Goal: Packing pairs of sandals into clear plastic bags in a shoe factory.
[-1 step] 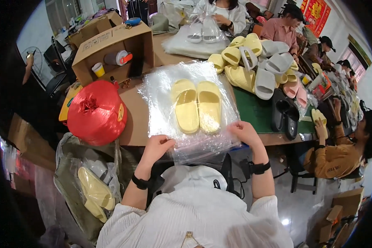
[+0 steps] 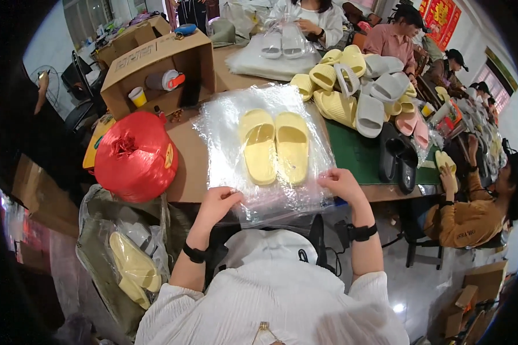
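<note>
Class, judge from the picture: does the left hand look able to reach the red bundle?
Probably yes: the red bundle sits left of the left hand with nothing visible between, though that hand is busy at the clear bag.

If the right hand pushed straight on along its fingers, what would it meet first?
Beyond the clear plastic it seems to touch, the right hand would probably meet the right yellow slipper near its heel; height is hard to judge here.

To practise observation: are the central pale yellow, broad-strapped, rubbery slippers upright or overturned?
Upright: both pale yellow slippers show insoles facing up, with broad straps on top.
</note>
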Action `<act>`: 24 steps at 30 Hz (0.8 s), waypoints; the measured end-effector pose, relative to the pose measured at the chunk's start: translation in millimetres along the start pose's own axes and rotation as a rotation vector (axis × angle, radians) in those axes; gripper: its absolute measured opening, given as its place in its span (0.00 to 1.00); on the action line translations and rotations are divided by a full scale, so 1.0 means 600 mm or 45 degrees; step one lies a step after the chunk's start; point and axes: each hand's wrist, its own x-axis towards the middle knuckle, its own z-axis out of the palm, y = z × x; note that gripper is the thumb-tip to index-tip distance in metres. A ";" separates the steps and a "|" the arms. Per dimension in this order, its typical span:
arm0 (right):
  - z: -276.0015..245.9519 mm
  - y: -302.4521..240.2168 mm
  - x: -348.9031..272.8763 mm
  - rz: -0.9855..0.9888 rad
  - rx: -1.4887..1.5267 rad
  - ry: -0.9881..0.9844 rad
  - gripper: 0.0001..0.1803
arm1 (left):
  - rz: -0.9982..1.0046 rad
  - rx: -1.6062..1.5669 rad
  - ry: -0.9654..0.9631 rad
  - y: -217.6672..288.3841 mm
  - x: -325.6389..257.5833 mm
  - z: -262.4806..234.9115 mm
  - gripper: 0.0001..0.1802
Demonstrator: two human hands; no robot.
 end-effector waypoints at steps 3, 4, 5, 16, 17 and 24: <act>-0.011 -0.008 -0.001 0.095 0.207 -0.114 0.13 | 0.166 -0.218 0.041 -0.061 0.011 -0.027 0.11; -0.013 -0.003 -0.003 0.099 0.209 -0.120 0.13 | 0.159 -0.217 0.042 -0.059 0.008 -0.028 0.11; -0.014 0.000 -0.005 0.100 0.262 -0.140 0.12 | 0.155 -0.235 0.051 -0.056 0.007 -0.028 0.11; -0.037 -0.049 -0.033 0.108 0.415 -0.232 0.07 | -0.002 -0.341 0.041 0.032 -0.021 -0.040 0.07; -0.034 -0.056 -0.036 0.108 0.415 -0.235 0.07 | -0.004 -0.341 0.043 0.033 -0.018 -0.037 0.07; -0.003 -0.060 -0.019 -0.431 0.881 0.178 0.03 | 0.582 -0.526 0.328 0.037 0.005 -0.012 0.07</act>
